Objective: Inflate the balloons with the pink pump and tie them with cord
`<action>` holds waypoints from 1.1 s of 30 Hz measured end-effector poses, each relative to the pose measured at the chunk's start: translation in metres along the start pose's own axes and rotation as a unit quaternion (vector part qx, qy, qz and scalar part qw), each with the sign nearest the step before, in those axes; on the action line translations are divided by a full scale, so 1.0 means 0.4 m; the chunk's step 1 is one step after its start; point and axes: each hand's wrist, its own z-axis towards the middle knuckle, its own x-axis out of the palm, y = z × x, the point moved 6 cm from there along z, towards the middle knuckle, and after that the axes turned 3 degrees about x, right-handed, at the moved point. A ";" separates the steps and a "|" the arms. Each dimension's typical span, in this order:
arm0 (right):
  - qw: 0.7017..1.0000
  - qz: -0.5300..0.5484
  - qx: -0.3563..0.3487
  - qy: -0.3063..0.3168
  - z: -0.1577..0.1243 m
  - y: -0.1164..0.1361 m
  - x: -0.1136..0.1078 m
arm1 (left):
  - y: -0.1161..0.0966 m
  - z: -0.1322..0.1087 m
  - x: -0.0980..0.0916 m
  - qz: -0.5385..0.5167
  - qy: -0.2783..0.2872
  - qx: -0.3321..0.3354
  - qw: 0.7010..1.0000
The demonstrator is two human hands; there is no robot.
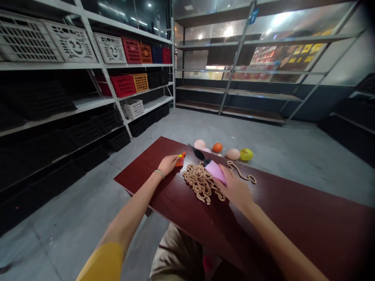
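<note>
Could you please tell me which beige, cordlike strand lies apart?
The wavy beige cordlike strand beyond the right hand; the others lie heaped together.

Around one tangled heap of tan, cord-like pieces (202,180), too knotted for counting, two bare hands are showing: one left hand (170,164) toward 10 o'clock, one right hand (236,188) toward 3. One small orange-and-yellow crinkled piece (181,159) is lying at 10, one lilac-and-black pump-like tool (215,171) at 1, one loose tan strand (238,171) at 3. Between 12 and 2, at least five rounded, balloon-like objects are resting: three pale pink (233,154), one orange (217,147), one yellow-green (246,154). Four white slatted crates (76,43) are standing toward 10.
</note>
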 end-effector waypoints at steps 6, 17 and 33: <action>0.998 -0.026 0.024 -0.042 -0.052 -0.084 -0.030 | -0.142 0.019 -0.020 -0.027 -0.026 0.094 0.995; 0.988 -0.027 0.112 -0.098 -0.115 -0.228 -0.063 | -0.331 0.127 0.165 -0.269 -0.022 -0.035 0.962; 0.986 -0.072 0.000 -0.149 -0.138 -0.190 -0.062 | -0.264 0.076 0.237 -0.690 -0.096 -0.183 0.693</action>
